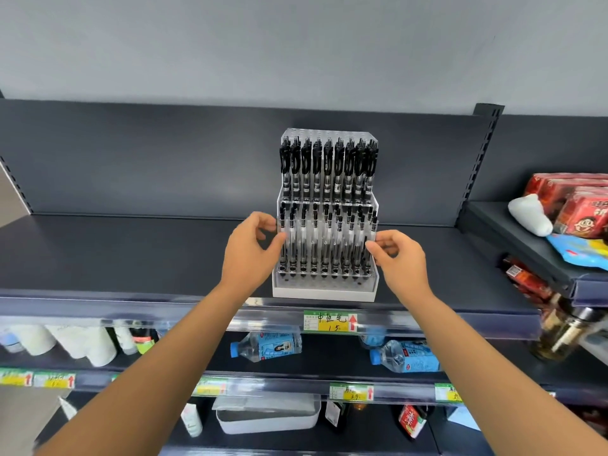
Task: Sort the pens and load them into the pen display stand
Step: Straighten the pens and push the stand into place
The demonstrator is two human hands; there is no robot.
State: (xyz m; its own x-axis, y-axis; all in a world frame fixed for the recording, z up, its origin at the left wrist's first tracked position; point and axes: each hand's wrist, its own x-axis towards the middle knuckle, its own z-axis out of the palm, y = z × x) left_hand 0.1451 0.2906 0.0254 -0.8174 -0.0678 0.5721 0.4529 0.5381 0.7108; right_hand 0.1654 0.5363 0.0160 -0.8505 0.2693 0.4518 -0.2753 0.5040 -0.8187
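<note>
Nearest the camera, two bare forearms reaching up and forward. Left hand (251,248) curled at the left wall of the pen stand (325,284), fingertips (271,222) pinched lightly at the clear side panel; right hand (399,255) mirrored on the right wall, thumb and forefinger closed narrowly on the panel edge. Holding the stand itself, by the look of it, no loose pen in either hand. Whether gripping firmly or merely touching, hard to tell.

Task looking close to finished! Front row of pens (324,245) standing in their holes, back row of pens (329,166) filled right across, black clips lined up at the top. Frontmost strip of holes along the white base seemingly bare, though too small to be sure. No stray pens in sight anywhere on the shelf. Left to do, at a guess: squaring the stand up and letting go.

Stand sitting near the front edge of a dark grey shelf (131,255), otherwise bare around it. Yellow price tag (330,321) on the rail just below. Lower down, water bottles (266,347) lying on their sides, white containers off to the left. Off right, red snack packs (572,202) on a neighbouring shelf. Beyond, dark back panel, then plain pale wall (296,44)
</note>
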